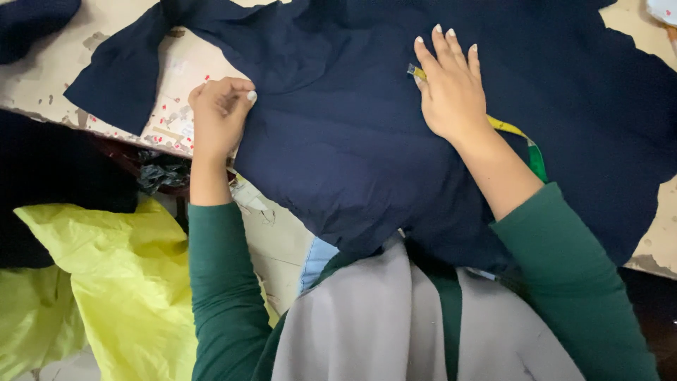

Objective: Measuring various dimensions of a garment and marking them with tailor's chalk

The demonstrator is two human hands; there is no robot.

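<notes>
Cloth (pixel 352 141) spread flat on tabletop (pixel 42 77); left hand (pixel 218 116) pinching its edge, right hand (pixel 451 88) fingers released, pressing tape measure (pixel 525 144) down; measuring barely begun

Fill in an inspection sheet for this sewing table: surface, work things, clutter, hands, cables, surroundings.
Surface: worn table, paint flaking.
Job's things: navy cloth spread flat; yellow-green measuring tape lying on it.
Clutter: black plastic scrap at the table edge.
Grippers: left hand pinches the cloth's edge; right hand lies flat, fingers spread, pressing on the tape's end.
Cables: nothing seen.
Surroundings: yellow sheet lower left.
</notes>
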